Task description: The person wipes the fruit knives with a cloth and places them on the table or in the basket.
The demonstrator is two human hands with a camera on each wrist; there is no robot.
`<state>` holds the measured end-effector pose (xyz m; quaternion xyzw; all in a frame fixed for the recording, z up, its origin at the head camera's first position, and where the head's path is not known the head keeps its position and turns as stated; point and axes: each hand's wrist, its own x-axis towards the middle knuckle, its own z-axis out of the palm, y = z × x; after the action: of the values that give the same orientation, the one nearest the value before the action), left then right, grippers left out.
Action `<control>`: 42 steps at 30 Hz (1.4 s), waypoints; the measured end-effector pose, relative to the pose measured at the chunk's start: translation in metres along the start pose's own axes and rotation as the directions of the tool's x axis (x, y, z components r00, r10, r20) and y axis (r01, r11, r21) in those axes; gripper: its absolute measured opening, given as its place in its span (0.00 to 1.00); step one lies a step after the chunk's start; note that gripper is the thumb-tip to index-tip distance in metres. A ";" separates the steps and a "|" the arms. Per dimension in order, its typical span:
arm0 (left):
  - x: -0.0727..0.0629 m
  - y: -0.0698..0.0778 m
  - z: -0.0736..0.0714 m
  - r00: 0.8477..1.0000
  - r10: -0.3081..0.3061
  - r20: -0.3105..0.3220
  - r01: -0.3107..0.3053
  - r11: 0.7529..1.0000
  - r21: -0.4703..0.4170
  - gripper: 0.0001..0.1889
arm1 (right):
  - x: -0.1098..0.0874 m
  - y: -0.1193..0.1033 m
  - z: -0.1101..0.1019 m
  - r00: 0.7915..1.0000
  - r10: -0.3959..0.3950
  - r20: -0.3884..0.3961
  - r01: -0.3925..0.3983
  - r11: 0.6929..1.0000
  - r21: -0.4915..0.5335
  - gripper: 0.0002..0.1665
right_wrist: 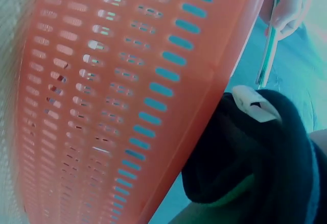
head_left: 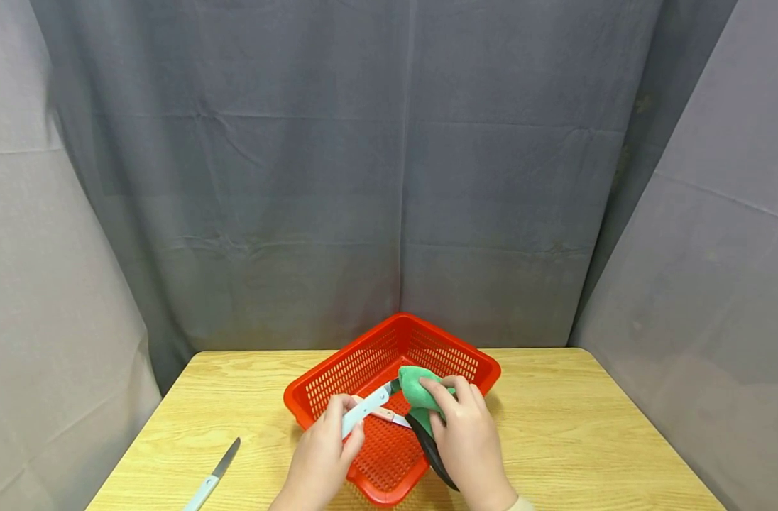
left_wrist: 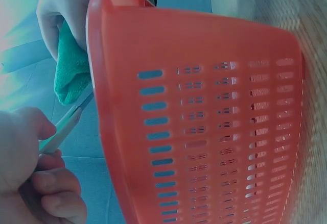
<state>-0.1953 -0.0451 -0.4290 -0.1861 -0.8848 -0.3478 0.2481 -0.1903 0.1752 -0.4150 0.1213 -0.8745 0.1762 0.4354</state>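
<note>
Above a red plastic basket (head_left: 389, 458), my left hand (head_left: 319, 458) grips the pale blue handle of a knife (head_left: 365, 410). My right hand (head_left: 470, 436) pinches a green cloth (head_left: 417, 387) round the blade, which is mostly hidden by it. A dark side of the cloth hangs below that hand; in the right wrist view this dark part (right_wrist: 286, 157) bears a white label (right_wrist: 254, 104). Behind the held knife, a second knife (head_left: 382, 413) with a pinkish handle lies in the basket. The left wrist view shows the cloth (left_wrist: 71, 68) meeting the held knife (left_wrist: 66, 127).
Another knife (head_left: 211, 479) with a pale handle lies on the wooden table (head_left: 555, 440) to the left, blade pointing away. The basket's slotted walls stand around the work. Grey curtains (head_left: 299, 177) hang behind and at both sides.
</note>
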 end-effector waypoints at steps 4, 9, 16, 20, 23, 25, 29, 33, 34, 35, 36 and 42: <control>0.001 0.000 0.000 1.000 -0.012 0.012 0.012 1.000 -0.004 0.15 | -0.002 -0.002 0.001 0.999 -0.042 0.019 0.042 0.999 0.002 0.36; 0.001 0.001 -0.001 0.999 -0.021 0.033 0.022 0.999 -0.025 0.14 | -0.003 -0.002 0.002 0.997 -0.070 0.031 0.070 0.998 -0.008 0.36; 0.000 0.001 0.000 1.000 0.008 0.021 -0.007 0.999 -0.045 0.15 | -0.003 -0.002 0.004 0.997 -0.071 0.014 0.071 0.997 -0.005 0.34; -0.001 0.001 0.000 1.000 0.031 0.000 -0.031 0.998 -0.050 0.15 | -0.002 -0.001 0.004 0.999 -0.053 0.011 0.053 0.999 -0.002 0.34; -0.002 0.001 0.000 0.999 0.043 -0.014 -0.044 0.997 -0.056 0.15 | -0.002 -0.001 0.003 0.999 -0.030 0.013 0.030 1.000 0.000 0.34; -0.002 0.002 0.000 0.998 0.050 -0.024 -0.051 0.997 -0.061 0.15 | -0.001 0.000 0.002 1.000 -0.009 0.016 0.009 1.000 0.001 0.34; -0.002 0.003 0.001 0.997 0.065 -0.040 -0.067 0.995 -0.067 0.16 | 0.000 0.001 0.001 0.999 0.027 0.018 -0.027 1.000 -0.001 0.34; -0.002 0.003 0.001 0.997 0.069 -0.040 -0.072 0.995 -0.070 0.16 | 0.000 0.002 0.001 0.998 0.053 0.023 -0.053 0.999 -0.005 0.33; -0.002 0.003 0.001 0.997 0.069 -0.038 -0.071 0.995 -0.070 0.16 | 0.000 0.002 0.001 0.998 0.059 0.024 -0.059 0.998 -0.005 0.33; -0.002 0.003 0.000 0.997 0.068 -0.036 -0.070 0.995 -0.070 0.16 | 0.001 0.003 0.001 0.998 0.064 0.023 -0.064 0.998 -0.007 0.33; -0.002 0.003 0.000 0.997 0.067 -0.035 -0.069 0.995 -0.071 0.16 | 0.001 0.003 0.000 0.997 0.069 0.022 -0.069 0.998 -0.007 0.32; -0.002 0.004 -0.001 0.998 0.060 -0.030 -0.062 0.995 -0.073 0.16 | 0.001 0.008 0.001 0.997 0.078 -0.012 -0.079 0.997 -0.015 0.32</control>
<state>-0.1915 -0.0432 -0.4274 -0.2171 -0.8618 -0.3749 0.2638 -0.1945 0.1822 -0.4160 0.0826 -0.8774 0.1871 0.4339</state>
